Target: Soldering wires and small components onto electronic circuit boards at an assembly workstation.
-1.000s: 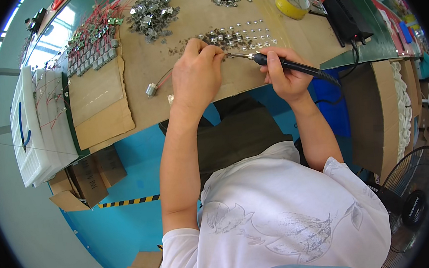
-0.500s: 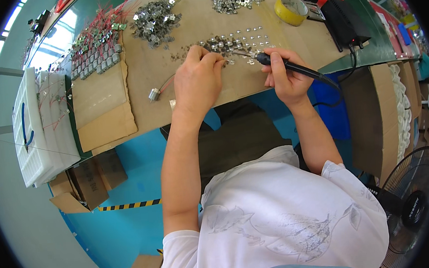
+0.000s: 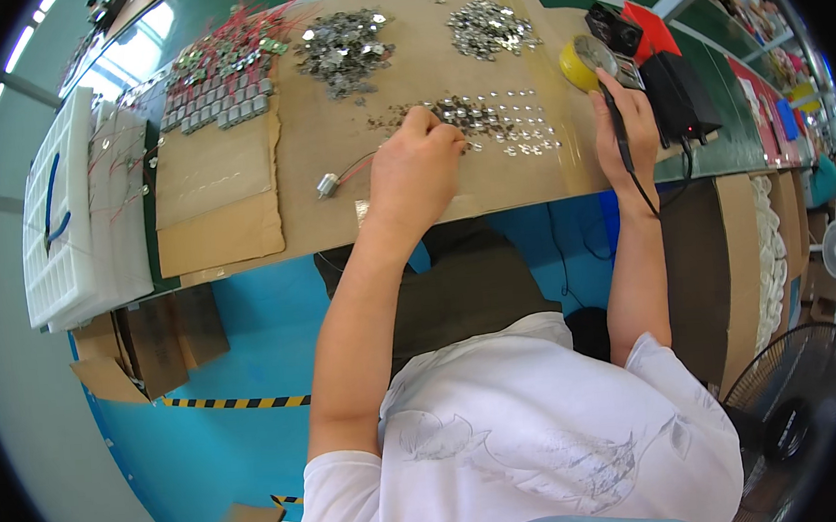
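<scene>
My left hand (image 3: 414,176) rests over the cardboard-covered bench, its fingers pinched on a thin wire that runs to a small silver motor (image 3: 327,185) lying beside it. The wire's far end is hidden under the fingertips. Just beyond them are dark metal bits (image 3: 461,112) and several rows of small shiny metal tabs (image 3: 522,110). In my right hand (image 3: 631,144) is a black soldering iron (image 3: 618,129), gripped by its handle and pointing away from me. Its front end is at the yellow tape roll (image 3: 579,67); the tip itself is hard to make out.
Two heaps of metal pieces (image 3: 341,55) (image 3: 487,29) lie farther back. Wired motors (image 3: 218,105) stand in rows at left, near a white rack (image 3: 55,272) with blue-handled pliers (image 3: 52,214). A black power box (image 3: 678,97) stands right; its cord hangs down. A fan (image 3: 788,419) is lower right.
My right hand has carried the soldering iron from the metal tabs, rightward and away, to the yellow tape roll. The left hand keeps its pinch on the wire. The whole view has shifted slightly.
</scene>
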The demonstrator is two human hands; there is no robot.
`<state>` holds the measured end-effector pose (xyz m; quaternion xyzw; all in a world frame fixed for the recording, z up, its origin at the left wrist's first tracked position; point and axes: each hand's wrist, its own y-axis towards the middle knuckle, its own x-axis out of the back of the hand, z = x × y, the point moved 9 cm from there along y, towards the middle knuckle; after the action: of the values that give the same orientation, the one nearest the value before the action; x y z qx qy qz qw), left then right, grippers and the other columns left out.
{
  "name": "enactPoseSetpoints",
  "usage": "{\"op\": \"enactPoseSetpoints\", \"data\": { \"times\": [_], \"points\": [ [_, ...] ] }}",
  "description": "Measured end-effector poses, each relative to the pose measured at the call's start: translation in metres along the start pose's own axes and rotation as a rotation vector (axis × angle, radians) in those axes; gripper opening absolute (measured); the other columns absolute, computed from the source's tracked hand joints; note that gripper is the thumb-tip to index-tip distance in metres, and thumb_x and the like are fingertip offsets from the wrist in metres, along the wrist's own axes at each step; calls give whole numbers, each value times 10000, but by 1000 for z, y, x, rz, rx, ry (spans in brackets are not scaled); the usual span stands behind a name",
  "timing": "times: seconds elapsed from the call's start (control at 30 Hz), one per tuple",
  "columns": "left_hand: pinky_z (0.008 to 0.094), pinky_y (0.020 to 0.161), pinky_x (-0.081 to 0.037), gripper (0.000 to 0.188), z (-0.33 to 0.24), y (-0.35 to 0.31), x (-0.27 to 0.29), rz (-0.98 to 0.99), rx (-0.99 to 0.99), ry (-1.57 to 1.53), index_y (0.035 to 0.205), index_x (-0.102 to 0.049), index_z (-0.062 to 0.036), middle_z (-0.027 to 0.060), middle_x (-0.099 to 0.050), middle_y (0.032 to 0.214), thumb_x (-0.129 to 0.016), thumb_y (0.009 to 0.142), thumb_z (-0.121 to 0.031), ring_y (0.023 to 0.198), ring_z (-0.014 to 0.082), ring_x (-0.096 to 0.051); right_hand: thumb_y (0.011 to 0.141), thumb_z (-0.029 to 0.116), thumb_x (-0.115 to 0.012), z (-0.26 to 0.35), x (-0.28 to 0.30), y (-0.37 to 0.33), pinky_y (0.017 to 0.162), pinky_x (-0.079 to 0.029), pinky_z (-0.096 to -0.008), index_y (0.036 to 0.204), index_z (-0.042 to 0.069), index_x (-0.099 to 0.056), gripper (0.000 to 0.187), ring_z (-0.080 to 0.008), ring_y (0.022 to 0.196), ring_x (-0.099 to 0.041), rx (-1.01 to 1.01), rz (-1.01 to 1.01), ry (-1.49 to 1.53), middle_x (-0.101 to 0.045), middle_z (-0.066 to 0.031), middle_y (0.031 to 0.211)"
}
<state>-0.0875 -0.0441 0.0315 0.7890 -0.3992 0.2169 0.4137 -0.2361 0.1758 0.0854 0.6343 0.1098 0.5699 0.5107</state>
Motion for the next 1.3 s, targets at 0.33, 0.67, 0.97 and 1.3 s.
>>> {"op": "enactPoseSetpoints", "data": {
  "times": [0.33,0.67,0.97,1.3],
  "points": [
    [440,713,-572,50,-2,1,-1,-9,-14,-16,893,-760,-89,81,-636,944,-759,869,-132,803,318,-689,962,-64,-543,78,-82,56,609,-494,-235,1312,105,-661,406,-92,621,-574,-83,389,766,-731,-69,932],
    [447,734,-582,70,-2,-2,-2,-37,-52,-25,900,-768,-84,99,-649,991,-750,867,-143,830,327,-700,852,54,-770,172,-167,88,727,-578,-365,1135,87,-663,305,-282,785,-724,264,591,635,-739,-105,872],
    [442,735,-584,76,2,-3,-5,-32,-38,-34,906,-772,-85,104,-652,991,-749,863,-142,821,328,-696,867,-1,-713,168,-179,83,731,-575,-377,1160,96,-666,313,-287,785,-724,232,620,638,-735,-100,862],
    [438,734,-579,53,-1,1,1,-36,-8,-30,874,-774,-95,94,-657,935,-762,860,-145,824,326,-697,844,-27,-781,107,-76,57,580,-511,-232,1205,82,-665,394,-88,629,-637,-42,57,682,-759,-37,897]
  ]
}}
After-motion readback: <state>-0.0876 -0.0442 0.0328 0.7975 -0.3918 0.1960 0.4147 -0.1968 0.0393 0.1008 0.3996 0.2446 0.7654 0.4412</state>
